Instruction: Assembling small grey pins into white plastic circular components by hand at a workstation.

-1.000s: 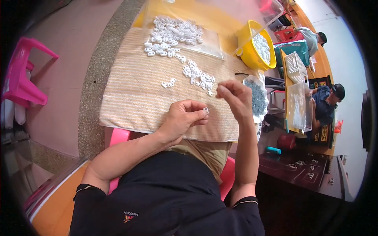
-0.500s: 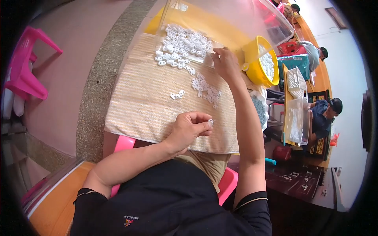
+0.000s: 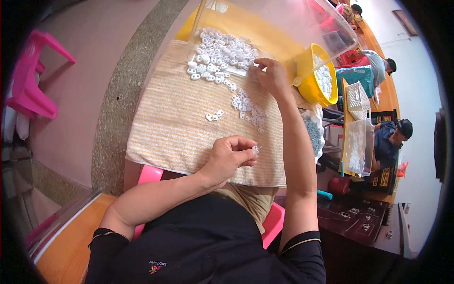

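My left hand (image 3: pixel 230 157) is over the near part of a beige striped towel. Its thumb and forefinger pinch a small white plastic piece (image 3: pixel 255 149), from which a thin bit sticks out to the right. My right hand (image 3: pixel 272 79) reaches to the far right of the towel, beside a heap of white two-holed oval pieces (image 3: pixel 222 49). Its fingertips are bent together at the heap's edge; a bit of white shows by them, but what they hold is unclear. Smaller white pieces (image 3: pixel 246 106) lie scattered between my hands, and a short group of joined pieces (image 3: pixel 214 115) lies left of them.
A clear plastic bin (image 3: pixel 279 23) lies beyond the heap. At the right edge stands a yellow bucket (image 3: pixel 302 71) of white pieces, with a bag of grey bits (image 3: pixel 312 135) nearer me. A pink stool (image 3: pixel 33 80) is on the floor at left. Other people sit at tables on the right.
My right hand's fingertips have shifted slightly left, toward the heap. The left hand keeps its pinch on the small white piece, almost in the same place.
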### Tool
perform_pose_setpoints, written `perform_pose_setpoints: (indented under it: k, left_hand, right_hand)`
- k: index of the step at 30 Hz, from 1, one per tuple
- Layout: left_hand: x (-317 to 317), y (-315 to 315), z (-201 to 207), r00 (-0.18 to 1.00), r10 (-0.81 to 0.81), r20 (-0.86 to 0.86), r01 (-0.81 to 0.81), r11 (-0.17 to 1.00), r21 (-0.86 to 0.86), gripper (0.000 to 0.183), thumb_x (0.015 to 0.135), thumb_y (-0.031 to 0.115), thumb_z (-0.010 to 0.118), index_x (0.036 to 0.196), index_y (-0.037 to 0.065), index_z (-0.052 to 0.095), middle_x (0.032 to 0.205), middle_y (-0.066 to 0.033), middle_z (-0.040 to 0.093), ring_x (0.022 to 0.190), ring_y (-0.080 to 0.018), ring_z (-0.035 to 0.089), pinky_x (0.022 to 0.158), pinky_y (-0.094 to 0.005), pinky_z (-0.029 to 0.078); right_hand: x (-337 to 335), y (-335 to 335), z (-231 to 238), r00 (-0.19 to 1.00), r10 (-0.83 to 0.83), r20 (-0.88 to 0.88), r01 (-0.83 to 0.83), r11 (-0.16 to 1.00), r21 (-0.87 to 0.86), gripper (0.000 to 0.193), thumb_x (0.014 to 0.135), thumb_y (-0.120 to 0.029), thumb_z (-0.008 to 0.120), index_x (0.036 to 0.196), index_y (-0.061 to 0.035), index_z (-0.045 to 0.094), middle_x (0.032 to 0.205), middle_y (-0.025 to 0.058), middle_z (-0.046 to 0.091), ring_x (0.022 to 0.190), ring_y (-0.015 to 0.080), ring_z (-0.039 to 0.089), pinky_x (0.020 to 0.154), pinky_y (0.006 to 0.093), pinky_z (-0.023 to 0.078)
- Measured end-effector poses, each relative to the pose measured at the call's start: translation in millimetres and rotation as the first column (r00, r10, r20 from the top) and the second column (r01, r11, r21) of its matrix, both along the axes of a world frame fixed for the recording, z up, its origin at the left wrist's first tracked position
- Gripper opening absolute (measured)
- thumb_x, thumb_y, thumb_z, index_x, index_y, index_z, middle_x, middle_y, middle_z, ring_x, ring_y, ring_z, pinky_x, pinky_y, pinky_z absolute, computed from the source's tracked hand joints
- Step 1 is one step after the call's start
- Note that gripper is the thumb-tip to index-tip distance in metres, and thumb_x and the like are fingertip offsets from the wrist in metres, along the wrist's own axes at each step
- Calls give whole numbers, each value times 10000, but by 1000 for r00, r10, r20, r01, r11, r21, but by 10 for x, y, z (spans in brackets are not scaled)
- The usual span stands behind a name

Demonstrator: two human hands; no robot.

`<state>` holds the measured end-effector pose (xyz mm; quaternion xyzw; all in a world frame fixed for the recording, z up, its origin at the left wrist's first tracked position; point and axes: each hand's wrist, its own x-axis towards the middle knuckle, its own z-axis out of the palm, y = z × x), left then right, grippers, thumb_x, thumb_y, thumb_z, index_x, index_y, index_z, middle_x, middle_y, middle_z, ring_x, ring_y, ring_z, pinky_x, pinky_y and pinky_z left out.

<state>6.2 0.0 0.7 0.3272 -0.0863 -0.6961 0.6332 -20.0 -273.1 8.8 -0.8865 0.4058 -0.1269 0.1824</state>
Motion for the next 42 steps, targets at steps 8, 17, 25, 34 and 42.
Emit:
perform_pose_setpoints:
  k: [8,17,25,34,42]
  left_hand:
    - [10,11,14,1000,-5,8,5,1000,6,192,848,36,686,1017,-14,612,930,-78,651,804,-143,648,757,-292,564]
    - [22,-1,8,1000,-3,-2,3,1000,10,174,856,35,677,1010,-8,608,930,-75,646,822,-141,645,771,-298,571]
    - [33,-8,39,1000,5,7,-6,1000,15,165,863,21,664,1013,-18,605,917,-86,651,808,-139,650,762,-290,572]
    - [-2,4,40,1000,23,4,-23,1000,3,167,864,12,656,1020,-25,610,896,-89,654,786,-138,652,754,-278,570]
    - [-1,7,37,999,14,33,-15,1000,16,153,865,13,652,1010,-20,616,890,-87,653,779,-143,652,749,-277,570]
  right_hand:
    - [114,10,24,1000,-11,0,11,1000,13,292,772,-252,658,1018,-106,717,958,136,702,912,298,661,808,381,515]
    - [8,120,27,998,4,64,-3,1000,-26,201,788,-147,672,925,-4,710,815,138,697,739,191,656,713,312,518]
    - [-478,483,191,922,-104,373,-37,935,352,152,895,-16,580,988,81,653,835,113,692,714,121,647,663,237,541]
    - [-1030,944,173,733,-310,606,-186,765,617,168,896,-1,613,1052,59,623,972,117,680,801,144,668,749,287,582]
    - [-1255,1249,166,646,-388,658,-170,767,619,182,883,19,618,1060,60,618,976,141,676,816,159,666,757,311,587]
